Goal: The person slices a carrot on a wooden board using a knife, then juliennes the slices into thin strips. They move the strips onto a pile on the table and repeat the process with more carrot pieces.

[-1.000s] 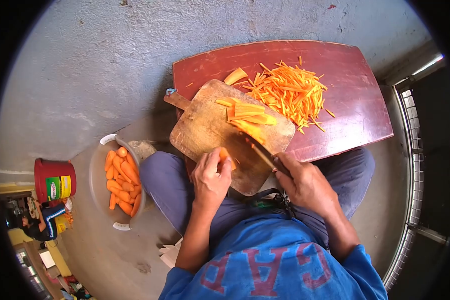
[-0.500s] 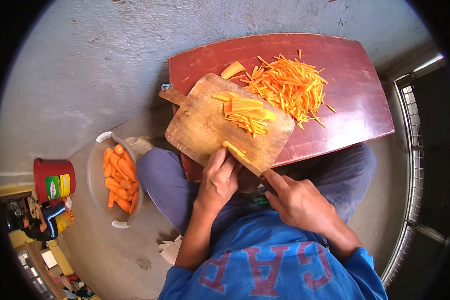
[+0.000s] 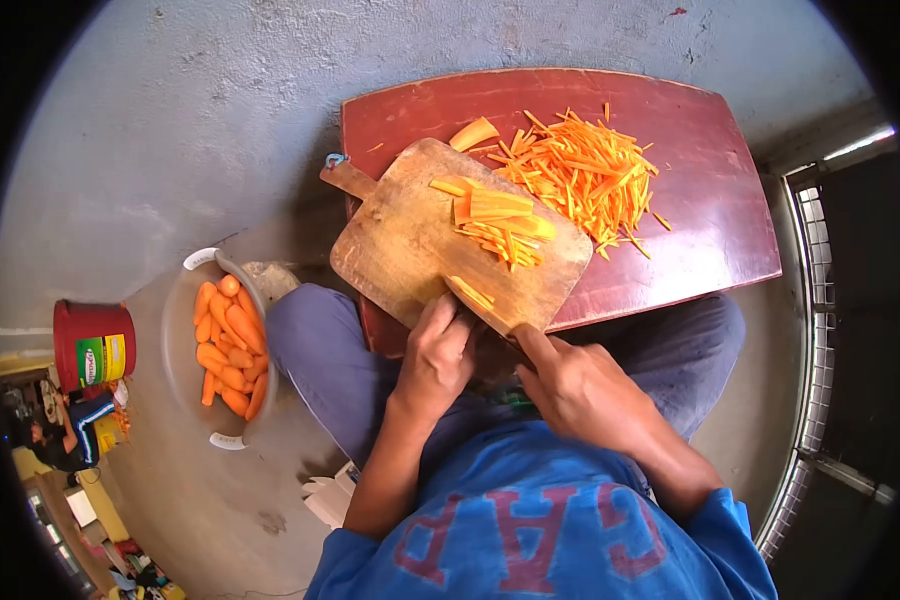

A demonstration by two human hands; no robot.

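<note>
My right hand (image 3: pixel 585 390) is wrapped round the handle of a knife (image 3: pixel 485 312), whose blade lies along the near edge of the wooden cutting board (image 3: pixel 395 235). My left hand (image 3: pixel 435 355) has its fingers bent together at the board's edge, by the blade's tip; what they pinch, if anything, is hidden. Thin carrot sticks (image 3: pixel 473 293) lie beside the blade. Farther up the board are carrot slices (image 3: pixel 500 205) with more cut sticks. A large heap of carrot sticks (image 3: pixel 590 180) and a carrot chunk (image 3: pixel 473 134) rest on the red table (image 3: pixel 710 200) beyond.
On the floor at the left stands a grey tub (image 3: pixel 175 345) with several whole carrots (image 3: pixel 235 340). A red bucket (image 3: pixel 95 345) is farther left, near another person (image 3: pixel 70 435). White cardboard (image 3: pixel 330 495) lies by my left leg. A grille (image 3: pixel 818 330) runs along the right.
The knife and my right hand have shifted slightly up and to the left. The whole view has turned a little; the carrots lie much as before.
</note>
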